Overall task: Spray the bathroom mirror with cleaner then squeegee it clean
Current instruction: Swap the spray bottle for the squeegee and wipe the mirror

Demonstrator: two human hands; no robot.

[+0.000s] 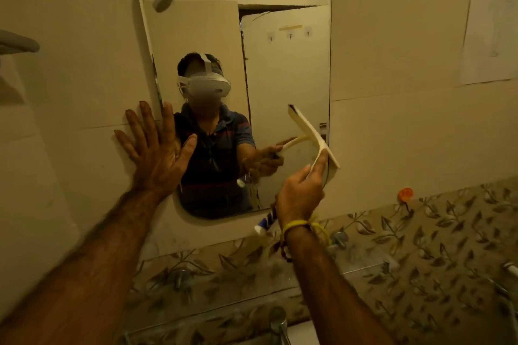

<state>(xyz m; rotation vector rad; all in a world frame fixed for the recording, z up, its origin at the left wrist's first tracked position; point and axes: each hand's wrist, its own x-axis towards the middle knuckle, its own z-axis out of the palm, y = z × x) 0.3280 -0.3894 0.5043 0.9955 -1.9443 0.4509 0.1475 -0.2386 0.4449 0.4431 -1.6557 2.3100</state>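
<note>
Glossy glass mirror (280, 64); matt cream plastic squeegee (311, 134); smooth pale wall tiles (392, 120); leaf-patterned tiles (434, 246); shiny metal tap (279, 319).

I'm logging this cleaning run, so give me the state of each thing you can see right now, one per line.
mirror: on the wall, no visible streaks.
squeegee: tilted, blade against the mirror's lower right.
right hand: gripping the squeegee handle.
left hand: open, flat on the mirror's left edge.
tube: lying below the mirror.
tap: no water visible.
</note>
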